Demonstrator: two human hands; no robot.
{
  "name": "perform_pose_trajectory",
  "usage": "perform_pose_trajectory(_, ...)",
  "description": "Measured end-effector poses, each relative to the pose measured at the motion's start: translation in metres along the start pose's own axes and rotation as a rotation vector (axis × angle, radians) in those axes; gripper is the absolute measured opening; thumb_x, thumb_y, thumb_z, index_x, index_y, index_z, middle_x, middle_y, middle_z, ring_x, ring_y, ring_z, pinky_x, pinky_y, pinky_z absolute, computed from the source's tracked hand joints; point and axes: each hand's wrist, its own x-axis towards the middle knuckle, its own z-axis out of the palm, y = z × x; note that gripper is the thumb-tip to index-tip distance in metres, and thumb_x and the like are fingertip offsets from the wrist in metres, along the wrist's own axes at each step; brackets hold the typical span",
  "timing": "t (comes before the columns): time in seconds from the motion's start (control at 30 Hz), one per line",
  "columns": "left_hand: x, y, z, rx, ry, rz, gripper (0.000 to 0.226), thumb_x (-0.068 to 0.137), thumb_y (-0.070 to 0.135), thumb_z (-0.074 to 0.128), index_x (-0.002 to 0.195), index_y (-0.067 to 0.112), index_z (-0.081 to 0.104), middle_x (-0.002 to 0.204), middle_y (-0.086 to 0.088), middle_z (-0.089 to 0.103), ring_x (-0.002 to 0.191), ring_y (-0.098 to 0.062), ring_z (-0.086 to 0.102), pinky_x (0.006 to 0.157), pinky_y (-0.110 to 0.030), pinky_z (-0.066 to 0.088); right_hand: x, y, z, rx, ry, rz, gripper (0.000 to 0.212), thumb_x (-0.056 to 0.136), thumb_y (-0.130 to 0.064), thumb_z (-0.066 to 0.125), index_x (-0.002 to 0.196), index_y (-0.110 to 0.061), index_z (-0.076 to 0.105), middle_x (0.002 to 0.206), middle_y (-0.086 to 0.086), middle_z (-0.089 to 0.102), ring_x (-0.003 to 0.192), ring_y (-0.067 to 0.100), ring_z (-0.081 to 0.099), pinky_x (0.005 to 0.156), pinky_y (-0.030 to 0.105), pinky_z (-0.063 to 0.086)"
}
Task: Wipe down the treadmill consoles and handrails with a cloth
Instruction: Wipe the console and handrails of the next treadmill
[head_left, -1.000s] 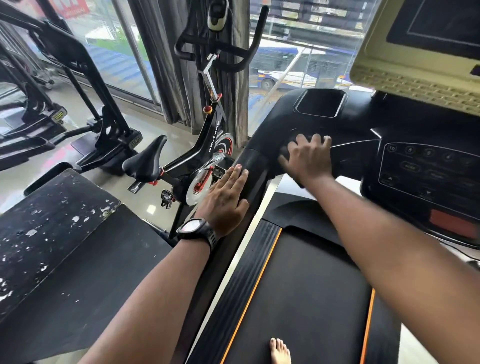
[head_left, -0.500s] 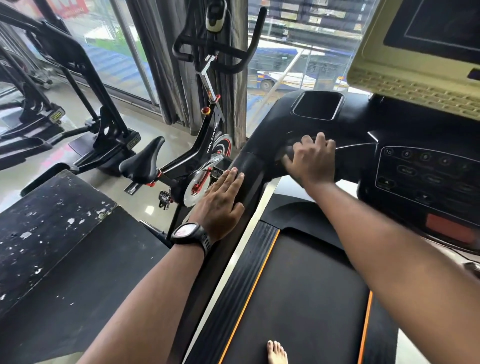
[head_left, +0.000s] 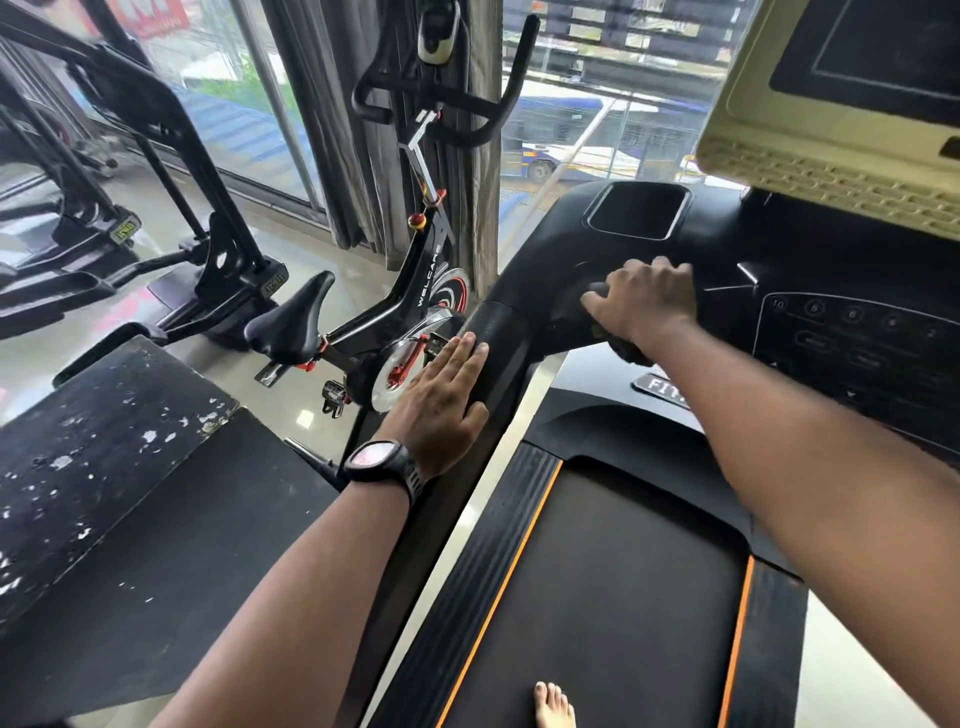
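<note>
The black treadmill console (head_left: 852, 343) with its button panel fills the right side. Its padded left handrail (head_left: 496, 325) runs down toward me. My left hand (head_left: 441, 400), with a watch on the wrist, rests flat with straight fingers on that handrail. My right hand (head_left: 644, 301) presses on the console's curved left shoulder, fingers curled over a dark cloth (head_left: 628, 354). Only small bits of the cloth show under the palm and at the fingertips.
A beige monitor (head_left: 831, 119) hangs above the console, and a tray recess (head_left: 636, 210) sits behind my right hand. A spin bike (head_left: 415, 312) stands left of the handrail. A worn black deck (head_left: 104, 467) lies at left. A bare foot (head_left: 555, 706) stands on the belt (head_left: 623, 597).
My right hand has slid with the cloth rightward along the console's shoulder, toward the button panel. My left hand has stayed flat on the handrail.
</note>
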Motion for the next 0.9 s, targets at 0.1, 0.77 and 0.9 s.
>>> perform_pose_trajectory(0.1, 0.0, 0.0, -0.001, 0.002, -0.002, -0.005, 0.068, 0.097, 0.026, 0.045, 0.16, 0.019, 0.019, 0.168, 0.001, 0.008, 0.154, -0.009, 0.0, 0.123, -0.025, 0.002, -0.006, 0.004, 0.006, 0.038, 0.024, 0.107, 0.057, 0.09, -0.055, 0.039, 0.101, -0.012, 0.076, 0.105, 0.012, 0.068, 0.1, 0.037, 0.057, 0.088, 0.047, 0.041)
perform_pose_trajectory(0.77, 0.0, -0.002, 0.0, -0.005, -0.007, -0.003, 0.069, 0.098, 0.028, 0.044, 0.16, 0.022, 0.017, 0.168, 0.003, 0.007, 0.153, -0.007, -0.001, 0.12, -0.023, 0.002, -0.005, 0.042, 0.011, 0.089, 0.125, 0.251, 0.056, 0.09, -0.051, 0.039, 0.098, -0.01, 0.077, 0.1, 0.015, 0.07, 0.096, 0.039, 0.059, 0.09, 0.048, 0.041)
perform_pose_trajectory(0.9, 0.001, -0.002, 0.002, -0.006, -0.013, -0.003, 0.071, 0.093, 0.035, 0.038, 0.16, 0.021, 0.018, 0.168, 0.003, 0.008, 0.153, -0.008, 0.0, 0.122, -0.024, 0.004, -0.016, 0.044, 0.015, 0.092, 0.154, 0.199, 0.054, 0.088, -0.05, 0.041, 0.094, -0.009, 0.076, 0.098, 0.015, 0.069, 0.093, 0.04, 0.058, 0.091, 0.051, 0.044)
